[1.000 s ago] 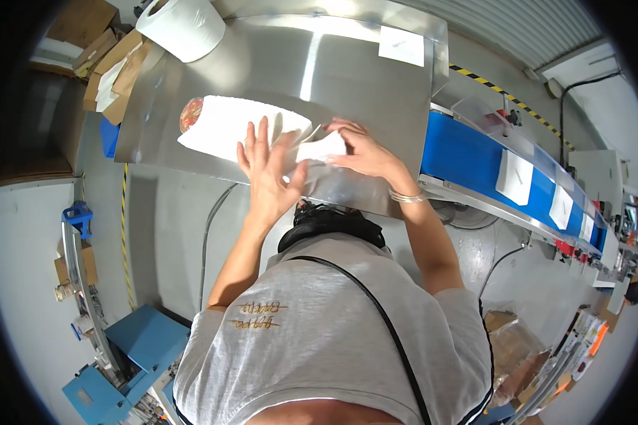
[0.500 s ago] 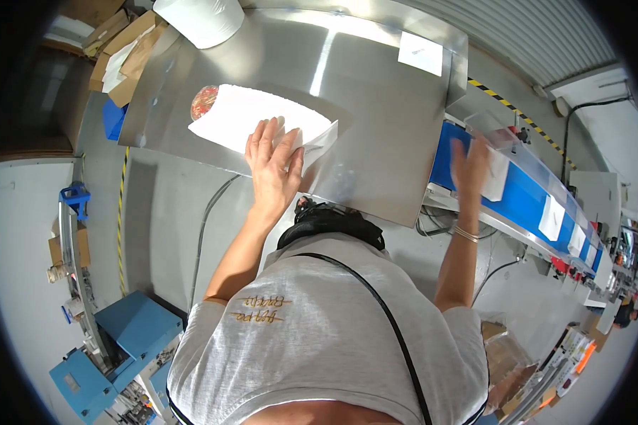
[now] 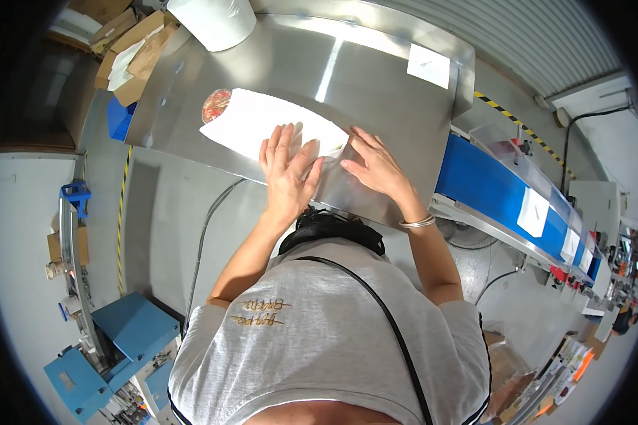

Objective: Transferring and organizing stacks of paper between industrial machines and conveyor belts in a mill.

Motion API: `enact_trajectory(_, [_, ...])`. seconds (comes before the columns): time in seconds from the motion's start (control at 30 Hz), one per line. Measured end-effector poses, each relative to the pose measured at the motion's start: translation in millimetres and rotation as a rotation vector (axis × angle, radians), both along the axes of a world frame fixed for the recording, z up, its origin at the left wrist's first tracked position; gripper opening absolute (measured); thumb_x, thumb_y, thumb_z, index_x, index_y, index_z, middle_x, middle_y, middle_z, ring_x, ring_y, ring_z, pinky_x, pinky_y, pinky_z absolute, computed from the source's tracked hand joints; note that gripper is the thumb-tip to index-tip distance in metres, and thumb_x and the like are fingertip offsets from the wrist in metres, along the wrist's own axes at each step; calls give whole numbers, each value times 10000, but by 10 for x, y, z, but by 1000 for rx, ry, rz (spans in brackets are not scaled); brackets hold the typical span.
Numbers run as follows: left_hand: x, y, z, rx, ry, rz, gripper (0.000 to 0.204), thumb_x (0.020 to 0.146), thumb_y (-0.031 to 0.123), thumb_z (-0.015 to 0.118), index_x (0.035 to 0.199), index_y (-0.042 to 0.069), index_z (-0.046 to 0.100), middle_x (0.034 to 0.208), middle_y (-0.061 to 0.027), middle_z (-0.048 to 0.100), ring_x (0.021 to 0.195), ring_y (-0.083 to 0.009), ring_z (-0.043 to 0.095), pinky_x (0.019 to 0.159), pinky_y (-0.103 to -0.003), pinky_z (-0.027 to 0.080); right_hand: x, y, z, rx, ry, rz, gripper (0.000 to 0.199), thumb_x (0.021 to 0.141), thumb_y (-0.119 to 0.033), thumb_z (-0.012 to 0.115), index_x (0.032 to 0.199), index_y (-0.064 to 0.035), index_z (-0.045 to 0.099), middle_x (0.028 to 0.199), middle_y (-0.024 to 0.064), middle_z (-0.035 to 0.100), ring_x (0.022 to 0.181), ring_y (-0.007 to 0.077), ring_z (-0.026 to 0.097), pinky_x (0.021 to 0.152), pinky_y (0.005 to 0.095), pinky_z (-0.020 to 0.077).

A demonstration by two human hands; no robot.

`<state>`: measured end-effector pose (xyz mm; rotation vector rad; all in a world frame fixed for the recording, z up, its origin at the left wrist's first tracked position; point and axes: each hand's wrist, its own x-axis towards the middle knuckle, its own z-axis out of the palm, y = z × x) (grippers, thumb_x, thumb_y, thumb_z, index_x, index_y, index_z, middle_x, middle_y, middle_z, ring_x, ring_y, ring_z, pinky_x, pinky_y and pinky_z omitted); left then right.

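Note:
On the metal table (image 3: 376,78) lies a long, fanned-out stack of white flat sheets or pouches (image 3: 262,117). At its left end shows a rounded, clear-looking piece with a red pattern (image 3: 216,106); I cannot make out what it is. My left hand (image 3: 288,173) rests on the near right part of the stack, fingers spread. My right hand (image 3: 379,168) is at the stack's right end, its fingers stretched out and the fingertips touching or very near the edge. Neither hand grips anything that I can see.
A blue conveyor belt (image 3: 478,173) with several white pieces (image 3: 533,212) on it runs off to the right, under a clear cover. At the table's back stand a white tub (image 3: 216,25) and a white sheet (image 3: 428,65). An open cardboard box (image 3: 138,60) is at the left.
My right hand has moved left from the belt to the stack's right end. The white pieces on the belt have shifted away from me. My left hand stays on the stack.

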<state>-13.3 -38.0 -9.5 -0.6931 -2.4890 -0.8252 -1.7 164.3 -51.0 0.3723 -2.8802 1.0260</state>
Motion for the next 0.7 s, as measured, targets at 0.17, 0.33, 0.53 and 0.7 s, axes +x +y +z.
enact_trajectory(0.17, [8,-25,-45,-10,9,-20,262,726,76,700,984,121,690,1347,-139,436,1279,-363,348,1041,-524,212,-66,-24,224,-394,-98,-93,480,781,-182,705,1213,-97,512,1259,102,493,1086,241,524,863,342,471])
enact_trajectory(0.33, [7,-35,12,-60,6,-94,229,730,118,705,959,125,700,1375,-141,417,1325,-365,294,1068,-523,154,-123,51,92,-324,-14,80,480,783,-156,709,1213,-107,502,1177,73,523,1035,217,535,844,316,474])
enact_trajectory(0.53, [-79,-110,23,-65,-55,56,295,785,155,666,1070,80,650,1371,-171,402,1315,-359,297,1065,-510,187,287,424,-51,-766,-379,-315,331,893,-173,609,1169,-29,495,1018,22,566,923,99,539,828,255,452])
enact_trajectory(0.7, [-130,-118,-5,-12,-9,26,292,776,20,637,1060,86,651,1258,-148,519,1226,-363,412,1033,-478,286,825,1846,-794,-797,-37,-915,458,900,-395,558,1131,1,545,1087,152,609,945,219,572,822,310,438])
